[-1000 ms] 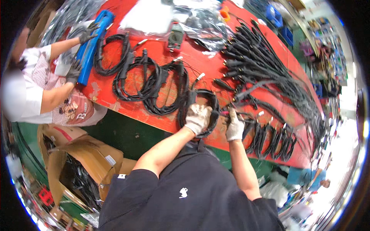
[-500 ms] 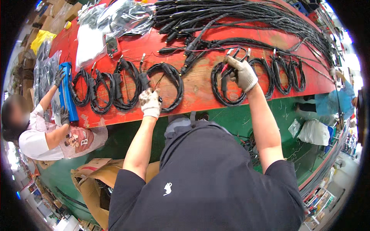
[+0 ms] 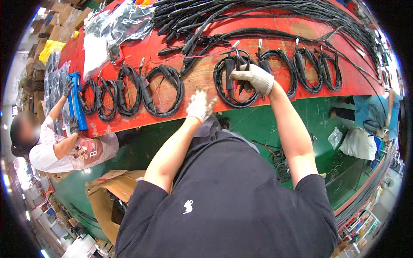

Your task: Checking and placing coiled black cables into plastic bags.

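- Leaning over a red bench (image 3: 198,81), a worker in pale gloves brings the right hand (image 3: 254,79) down on a black cable coil (image 3: 229,78), its ring lying flat just inside the near edge.
- Thumb and fingers of that right grip are drawn in over the ring; whether they have closed on anything cannot be told, the fingertips being lost among dark parts.
- At eight o'clock from the right hand, the left hand (image 3: 201,105) is blurred, fingers spread above the bench edge, the grip with nothing visible in it.
- At nine o'clock, beyond the left hand, four finished coils (image 3: 147,92) stand in a row; at three o'clock lie three more coils (image 3: 318,71).
- By that count, eight cables appear wound; no visible mark tells which have been handled further.
- From twelve to two o'clock sprawls a heap of long black cables (image 3: 266,9), loose and unwound, seemingly the share left over.
- Between nine and ten o'clock, well apart from the hands, sits a small meter (image 3: 115,52); a thin red wire (image 3: 202,56) crosses the bench between it and the coil.
- Farther out at nine o'clock, a co-worker's dark-gloved hands (image 3: 68,88) rest at a long blue object (image 3: 77,103).
- At eight o'clock, on the green floor, gapes a cardboard box (image 3: 100,206).
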Demonstrator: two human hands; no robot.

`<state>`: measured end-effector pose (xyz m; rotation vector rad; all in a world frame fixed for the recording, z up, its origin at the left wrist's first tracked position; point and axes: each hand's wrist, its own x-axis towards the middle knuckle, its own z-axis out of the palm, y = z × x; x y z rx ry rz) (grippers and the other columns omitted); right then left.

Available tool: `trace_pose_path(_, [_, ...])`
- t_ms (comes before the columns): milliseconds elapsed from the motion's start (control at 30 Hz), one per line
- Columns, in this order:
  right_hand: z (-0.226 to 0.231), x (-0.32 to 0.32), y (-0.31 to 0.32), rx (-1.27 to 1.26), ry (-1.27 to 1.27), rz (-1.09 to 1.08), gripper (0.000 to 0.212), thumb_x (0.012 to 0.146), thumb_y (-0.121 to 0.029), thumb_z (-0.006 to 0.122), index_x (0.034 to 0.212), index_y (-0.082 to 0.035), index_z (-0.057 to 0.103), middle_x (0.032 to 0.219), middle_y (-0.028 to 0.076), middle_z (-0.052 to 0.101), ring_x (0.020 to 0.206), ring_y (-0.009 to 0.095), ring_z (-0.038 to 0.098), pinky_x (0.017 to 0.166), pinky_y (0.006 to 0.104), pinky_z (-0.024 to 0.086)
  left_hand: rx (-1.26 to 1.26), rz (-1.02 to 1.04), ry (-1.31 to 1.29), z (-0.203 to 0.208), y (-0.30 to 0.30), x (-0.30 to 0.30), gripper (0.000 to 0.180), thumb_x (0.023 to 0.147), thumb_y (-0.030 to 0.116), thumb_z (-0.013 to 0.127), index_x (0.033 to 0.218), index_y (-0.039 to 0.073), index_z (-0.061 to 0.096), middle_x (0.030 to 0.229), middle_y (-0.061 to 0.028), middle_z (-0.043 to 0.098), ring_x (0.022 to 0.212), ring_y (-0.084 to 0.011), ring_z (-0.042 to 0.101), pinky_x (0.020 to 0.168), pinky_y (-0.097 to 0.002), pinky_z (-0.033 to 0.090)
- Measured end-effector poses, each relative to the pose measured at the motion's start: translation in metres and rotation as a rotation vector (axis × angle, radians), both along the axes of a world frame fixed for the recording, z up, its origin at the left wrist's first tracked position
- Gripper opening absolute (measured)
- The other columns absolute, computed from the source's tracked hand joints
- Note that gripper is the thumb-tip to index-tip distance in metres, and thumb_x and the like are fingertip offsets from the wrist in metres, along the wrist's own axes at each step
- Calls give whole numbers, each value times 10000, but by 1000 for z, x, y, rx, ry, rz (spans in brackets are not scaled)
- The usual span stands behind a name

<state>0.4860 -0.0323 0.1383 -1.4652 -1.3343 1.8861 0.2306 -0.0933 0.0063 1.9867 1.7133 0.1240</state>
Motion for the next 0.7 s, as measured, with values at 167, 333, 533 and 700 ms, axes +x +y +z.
trace_pose_path(167, [-13, -13, -12, -14, -57, 11, 298, 929, -366, 694, 952, -70, 718, 704, -24, 621, 534, 68, 537, 502, 235, 434, -247, 78, -40, -36, 45, 58, 866, 966, 627, 513, 1595, 78, 284, 1575, -289, 369, 1454, -454, 366, 1196, -546, 300])
trace_pose_path(333, [-24, -35, -27, -94, -23, -48, 335, 906, -373, 719, 936, -40, 731, 796, -10, 654, 696, 97, 575, 630, 289, 468, -327, 411, -94, -62, 76, 92, 1065, 836, 458, 758, 1615, 84, 135, 1464, -290, 463, 1335, -477, 493, 1128, -515, 417])
trace_pose_path(533, [-27, -6, -3, -94, -157, -137, 328, 944, -344, 700, 1038, -30, 713, 797, 4, 692, 656, 73, 621, 577, 244, 482, -235, 309, 45, -35, 72, 111, 1105, 804, 405, 828, 1633, 169, 137, 1461, -278, 445, 1352, -461, 473, 1111, -484, 436])
trace_pose_path(700, [-25, 3, 25, -76, -163, -125, 337, 933, -363, 703, 991, -31, 715, 780, 13, 685, 580, 77, 573, 520, 243, 438, -338, 227, 61, -29, 83, 62, 1049, 836, 410, 778, 1635, 188, 136, 1530, -309, 375, 1420, -496, 382, 1147, -558, 374])
